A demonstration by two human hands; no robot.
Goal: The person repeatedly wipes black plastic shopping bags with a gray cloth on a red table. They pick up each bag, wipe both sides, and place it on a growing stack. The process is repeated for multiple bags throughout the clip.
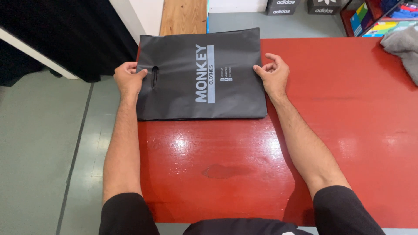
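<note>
Where the black sleeves end at the bottom edge, two bare forearms stretched forward over a glossy red desk [226, 174]; a dull worn patch on the paint between them, with glare just above it; grey floor [43, 152] showing off the desk's left edge. Further out, a flat black carrier bag [187, 104] lying on the desk with its left part overhanging that edge, pale lettering running sideways along its middle and a cut-out handle slot near its left end. Left hand [127, 78] at the bag's left edge just beside the slot, fingers curled onto the edge, pinching it as far as can be told; right hand [274, 75] at the bag's right edge, thumb and fingertips closed on the rim, remaining fingers loosely bent. Bag lying flat between both hands, far edge reaching the desk's far side. To the far right, a grey folded cloth [402, 45] on the desk; beyond it, a shelf with colourful items [379, 17]. At the far top, a wooden board [183, 16], dark boxes [300, 6] on the floor, and a black curtain [65, 30] at the left.
</note>
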